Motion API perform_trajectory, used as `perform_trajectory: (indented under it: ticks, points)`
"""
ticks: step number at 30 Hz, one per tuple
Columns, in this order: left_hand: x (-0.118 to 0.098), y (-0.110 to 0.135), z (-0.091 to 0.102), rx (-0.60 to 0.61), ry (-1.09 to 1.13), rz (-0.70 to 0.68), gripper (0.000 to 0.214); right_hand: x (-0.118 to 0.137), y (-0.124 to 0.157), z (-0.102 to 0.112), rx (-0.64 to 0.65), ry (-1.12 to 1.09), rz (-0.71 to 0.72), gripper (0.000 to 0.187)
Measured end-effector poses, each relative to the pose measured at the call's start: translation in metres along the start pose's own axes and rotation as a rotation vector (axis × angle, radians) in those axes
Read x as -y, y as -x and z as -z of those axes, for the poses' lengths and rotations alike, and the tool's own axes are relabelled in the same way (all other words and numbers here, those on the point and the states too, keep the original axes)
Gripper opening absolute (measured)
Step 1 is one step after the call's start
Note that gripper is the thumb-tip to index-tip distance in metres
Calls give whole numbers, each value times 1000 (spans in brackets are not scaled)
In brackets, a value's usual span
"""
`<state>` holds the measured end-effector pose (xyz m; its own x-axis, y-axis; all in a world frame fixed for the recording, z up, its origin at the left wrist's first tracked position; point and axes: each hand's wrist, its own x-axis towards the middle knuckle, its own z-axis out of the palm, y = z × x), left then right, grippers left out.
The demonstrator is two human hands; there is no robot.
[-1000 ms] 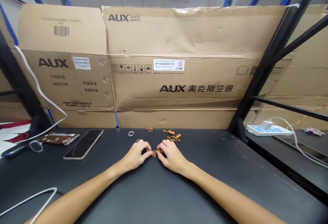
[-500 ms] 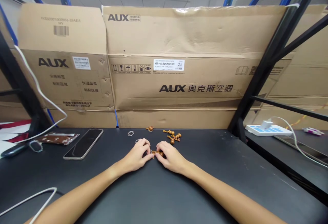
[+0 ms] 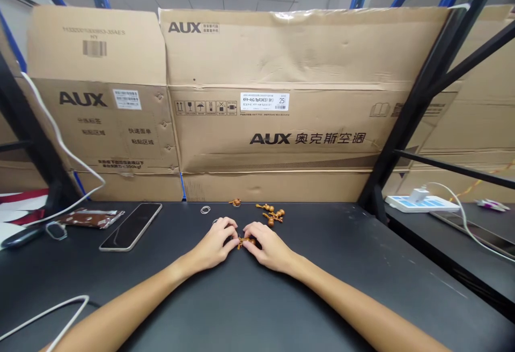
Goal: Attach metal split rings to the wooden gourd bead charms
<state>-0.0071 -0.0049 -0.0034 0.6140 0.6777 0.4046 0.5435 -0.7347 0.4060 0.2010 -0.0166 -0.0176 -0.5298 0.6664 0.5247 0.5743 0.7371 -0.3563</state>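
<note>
My left hand (image 3: 215,244) and my right hand (image 3: 269,244) rest on the black table (image 3: 249,298), fingertips meeting. Between them they pinch a small brown wooden charm (image 3: 243,242), partly hidden by the fingers. Just beyond lies a heap of several similar brown gourd-shaped charms (image 3: 271,213). One single charm (image 3: 235,202) lies further back near the cardboard. A small metal ring (image 3: 205,210) lies to its left, and another ring (image 3: 216,221) peeks out behind my left hand.
A phone (image 3: 131,226) lies face up at the left, beside a brown wrapper (image 3: 92,217) and a white cable (image 3: 60,143). AUX cardboard boxes (image 3: 281,100) wall off the back. A black frame post (image 3: 406,121) stands at the right, with a power strip (image 3: 420,203) beyond.
Both hands have barely shifted; the fingers keep working the small charm between them, which now sits slightly further from me than one second ago.
</note>
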Motion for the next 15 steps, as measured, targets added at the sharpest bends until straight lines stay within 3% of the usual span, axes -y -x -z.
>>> perform_trajectory:
  ticks: [6, 12, 15]
  points:
    - [-1, -1, 2, 13, 28, 0, 14, -6, -1, -4, -78, 101, -155, 5]
    - [0, 1, -1, -19, 12, 26, 12, 0, 0, 0, -14, -25, -6, 3]
    - [2, 1, -1, -33, 8, 13, 14, 0, 0, 1, -9, -7, -6, 4]
